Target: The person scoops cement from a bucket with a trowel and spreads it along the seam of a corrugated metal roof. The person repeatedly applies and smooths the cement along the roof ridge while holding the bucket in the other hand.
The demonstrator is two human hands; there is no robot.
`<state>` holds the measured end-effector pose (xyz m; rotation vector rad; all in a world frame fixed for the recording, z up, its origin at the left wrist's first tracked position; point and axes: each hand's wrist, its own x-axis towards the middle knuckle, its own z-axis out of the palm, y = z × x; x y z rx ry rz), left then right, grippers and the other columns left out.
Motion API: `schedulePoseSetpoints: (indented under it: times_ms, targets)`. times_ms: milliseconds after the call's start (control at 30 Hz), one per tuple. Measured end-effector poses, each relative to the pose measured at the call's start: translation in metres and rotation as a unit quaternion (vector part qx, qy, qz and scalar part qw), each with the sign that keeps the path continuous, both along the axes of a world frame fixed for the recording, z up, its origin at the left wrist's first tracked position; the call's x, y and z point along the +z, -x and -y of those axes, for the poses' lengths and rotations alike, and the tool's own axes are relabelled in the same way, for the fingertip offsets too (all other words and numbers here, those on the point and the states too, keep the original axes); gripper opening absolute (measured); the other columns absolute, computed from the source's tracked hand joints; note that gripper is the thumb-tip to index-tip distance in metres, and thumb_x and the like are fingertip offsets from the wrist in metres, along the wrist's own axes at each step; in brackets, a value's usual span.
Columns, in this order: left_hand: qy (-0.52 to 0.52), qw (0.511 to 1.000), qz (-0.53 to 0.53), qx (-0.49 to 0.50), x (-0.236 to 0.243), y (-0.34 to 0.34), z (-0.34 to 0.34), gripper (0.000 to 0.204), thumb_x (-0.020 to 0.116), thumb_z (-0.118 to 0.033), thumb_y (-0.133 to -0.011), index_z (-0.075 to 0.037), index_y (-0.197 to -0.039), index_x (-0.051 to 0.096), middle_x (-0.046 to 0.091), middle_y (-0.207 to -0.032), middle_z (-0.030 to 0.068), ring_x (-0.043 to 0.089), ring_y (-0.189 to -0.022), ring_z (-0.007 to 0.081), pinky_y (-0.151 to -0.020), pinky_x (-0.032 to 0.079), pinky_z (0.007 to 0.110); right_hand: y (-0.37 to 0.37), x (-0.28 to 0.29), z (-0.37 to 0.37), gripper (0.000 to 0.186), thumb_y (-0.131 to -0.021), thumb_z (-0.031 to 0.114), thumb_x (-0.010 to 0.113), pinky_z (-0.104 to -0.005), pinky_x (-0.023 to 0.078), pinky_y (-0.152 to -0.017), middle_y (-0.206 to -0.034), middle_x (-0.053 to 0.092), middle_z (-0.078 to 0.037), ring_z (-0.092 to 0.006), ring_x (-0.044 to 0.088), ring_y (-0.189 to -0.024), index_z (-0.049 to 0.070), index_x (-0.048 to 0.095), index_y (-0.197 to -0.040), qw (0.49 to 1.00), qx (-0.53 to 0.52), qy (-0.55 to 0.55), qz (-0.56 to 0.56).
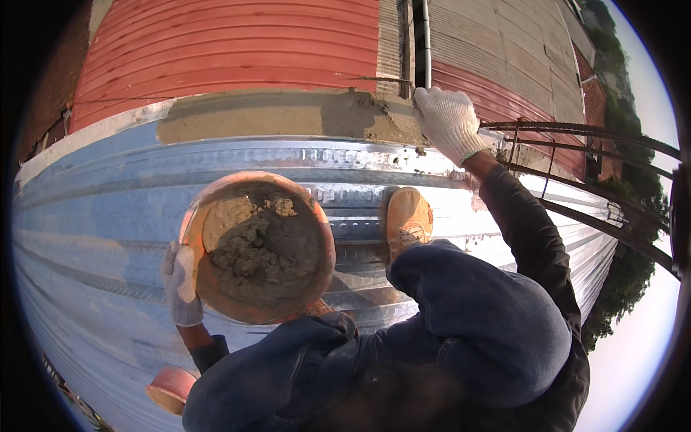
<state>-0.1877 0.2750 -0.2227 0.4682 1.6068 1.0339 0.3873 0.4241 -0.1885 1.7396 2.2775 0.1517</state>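
My left hand (180, 282), in a white knitted glove, grips the near-left rim of an orange bucket (209, 288) partly filled with lumpy grey mortar (263, 245). The bucket is tilted up toward me above the ribbed metal sheet. My right hand (448, 122), also gloved, reaches forward and rests on the far end of a strip of wet mortar (288, 115) laid along the roof edge. Whether it holds a tool is hidden by the glove. My orange shoe (408, 216) stands on the sheet beside the bucket, and my knees in dark blue trousers fill the lower view.
Ribbed shiny metal decking (93, 216) spreads left and right under me. Beyond the mortar strip a red corrugated roof (230, 50) lies below. Rusty steel bars (597, 133) jut out at the right. A second orange shoe (171, 389) shows at lower left. A white pipe (426, 43) runs down the wall.
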Motion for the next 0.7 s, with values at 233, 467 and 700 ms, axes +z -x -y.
schedulePoseSetpoints:
  times_ms: [233,467,700]
  targets:
    - [-0.023,0.997,-0.050,-0.046,-0.006,0.009,0.008,0.049,0.063,-0.026,-0.111,0.005,-0.148,0.056,0.065,-0.132,0.0062,0.065,-0.117,0.0153,-0.101,0.056,0.031,-0.033,-0.004,0.023,0.021,-0.092,0.017,0.074,-0.0395,0.058,-0.069,-0.091,0.072,-0.012,-0.0281,0.076,-0.083,0.003,0.068,-0.106,0.979,-0.008,0.104,0.177]
    - [-0.030,0.998,-0.026,-0.048,-0.030,0.030,0.006,0.040,0.058,-0.027,-0.114,0.003,-0.141,0.061,0.065,-0.125,0.0037,0.064,-0.113,0.0131,-0.099,0.055,0.031,-0.090,-0.006,0.059,0.019,-0.085,0.013,0.081,-0.0391,0.063,-0.071,-0.096,0.082,-0.015,-0.0269,0.083,-0.092,0.005,0.082,-0.101,0.955,-0.115,0.137,0.236]
    - [0.000,0.999,0.040,0.006,-0.015,0.019,-0.002,0.028,0.054,-0.022,-0.117,-0.001,-0.132,0.066,0.067,-0.119,0.0020,0.066,-0.105,0.0118,-0.091,0.057,0.030,-0.067,0.021,0.073,0.028,-0.101,0.019,0.064,-0.0476,0.065,-0.078,-0.097,0.080,-0.019,-0.0341,0.081,-0.097,0.000,0.075,-0.117,0.950,-0.289,0.085,0.083]
